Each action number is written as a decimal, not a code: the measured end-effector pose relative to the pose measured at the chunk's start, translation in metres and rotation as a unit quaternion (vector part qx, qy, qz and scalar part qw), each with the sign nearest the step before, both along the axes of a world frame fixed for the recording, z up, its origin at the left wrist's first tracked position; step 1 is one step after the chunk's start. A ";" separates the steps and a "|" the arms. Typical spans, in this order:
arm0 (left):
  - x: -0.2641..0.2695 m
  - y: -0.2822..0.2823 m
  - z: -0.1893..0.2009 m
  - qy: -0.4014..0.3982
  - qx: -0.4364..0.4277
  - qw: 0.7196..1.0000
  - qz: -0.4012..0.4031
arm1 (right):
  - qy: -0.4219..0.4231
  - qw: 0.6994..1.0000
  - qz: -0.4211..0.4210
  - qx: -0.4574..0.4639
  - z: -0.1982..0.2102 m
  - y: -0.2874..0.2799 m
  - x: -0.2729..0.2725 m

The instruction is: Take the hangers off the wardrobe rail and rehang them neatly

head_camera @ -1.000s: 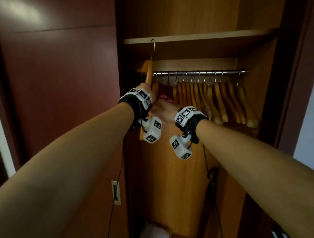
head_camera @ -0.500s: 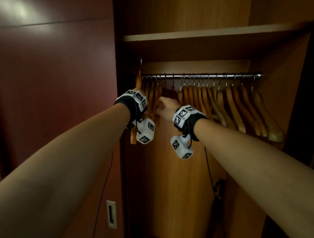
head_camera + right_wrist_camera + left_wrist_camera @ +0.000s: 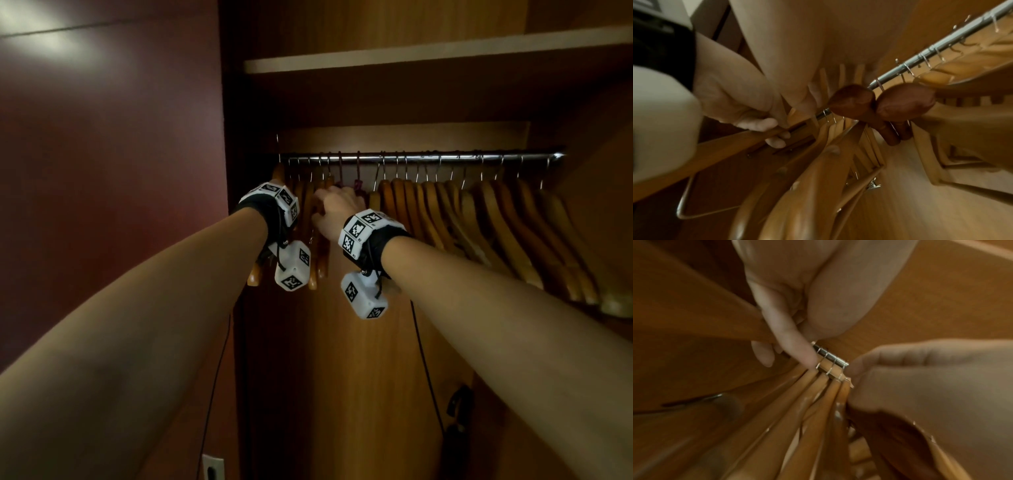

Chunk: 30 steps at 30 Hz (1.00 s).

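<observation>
**Now at the rail's left end**

Left hand (image 3: 740, 104) grips a rigid, light wooden hanger (image 3: 701, 151) by its neck — right hand (image 3: 337, 209) curls on neighbouring wooden hangers (image 3: 818, 402) along the chrome rail (image 3: 445, 157). Smooth lacquer looks slippery — take hold near hooks.

arms bare | black wrist straps (image 3: 383, 246) | white marker-printed camera blocks (image 3: 363, 298) | thin black cables (image 3: 424, 359)
</observation>
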<state>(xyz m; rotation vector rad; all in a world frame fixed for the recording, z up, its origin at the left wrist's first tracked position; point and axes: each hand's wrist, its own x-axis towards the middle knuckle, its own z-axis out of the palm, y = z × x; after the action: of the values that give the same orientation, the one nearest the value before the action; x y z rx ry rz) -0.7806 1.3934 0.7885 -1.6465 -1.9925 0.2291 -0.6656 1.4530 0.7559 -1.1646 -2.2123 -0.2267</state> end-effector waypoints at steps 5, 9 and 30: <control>0.002 0.021 0.007 -0.026 -0.003 1.000 0.015 | -0.073 0.997 -0.003 -0.030 0.004 0.033 -0.001; 0.000 0.034 0.008 0.000 -0.033 0.997 0.069 | -0.081 0.995 0.020 -0.048 0.008 0.053 -0.002; 0.004 0.050 -0.007 0.073 -0.033 0.989 0.126 | -0.115 0.991 0.059 -0.025 -0.006 0.076 0.010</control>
<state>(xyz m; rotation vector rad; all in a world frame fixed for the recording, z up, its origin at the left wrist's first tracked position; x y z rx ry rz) -0.7766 1.4438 0.7818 -1.3698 -2.0957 0.4980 -0.6556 1.5290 0.7494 -1.0742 -2.4917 -0.2697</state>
